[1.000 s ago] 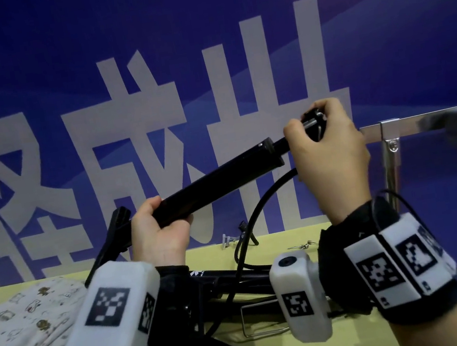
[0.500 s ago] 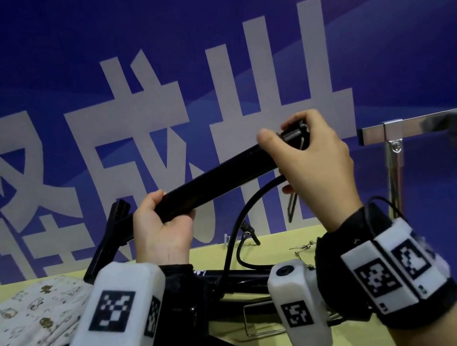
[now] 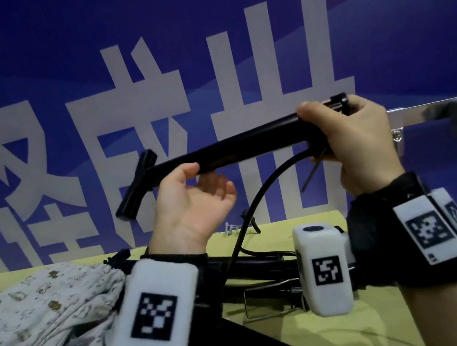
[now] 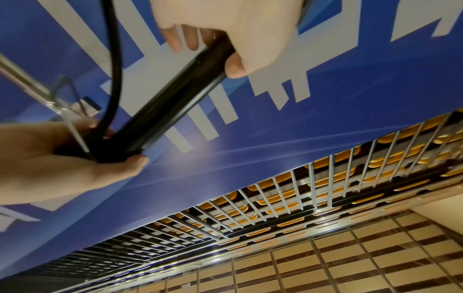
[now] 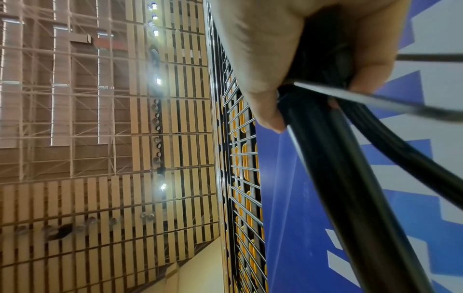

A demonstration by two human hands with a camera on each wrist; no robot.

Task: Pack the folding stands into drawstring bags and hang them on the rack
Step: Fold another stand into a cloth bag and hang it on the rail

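A black folded stand (image 3: pixel 246 144) is held level in the air before the blue wall. My right hand (image 3: pixel 344 136) grips its right end, from which a thin metal rod (image 3: pixel 311 173) and a curved black hose (image 3: pixel 258 198) hang. In the right wrist view that hand (image 5: pixel 288 59) is wrapped round the tube (image 5: pixel 350 198). My left hand (image 3: pixel 202 183) sits palm up under the middle, fingers loose, thumb touching the tube. In the left wrist view the tube (image 4: pixel 175 99) passes between its thumb and fingers. A printed drawstring bag (image 3: pixel 35 323) lies at lower left.
The metal rack bar (image 3: pixel 436 110) juts in from the right, just beyond my right hand. More black stands (image 3: pixel 251 265) and a wire frame (image 3: pixel 271 300) lie on the yellow-green table (image 3: pixel 351 333). Small clips (image 3: pixel 230 228) sit at the table's back edge.
My left hand has let go of its full grip and opened under the tube. The stand has tilted nearer to level, and my right hand has shifted along its right end.
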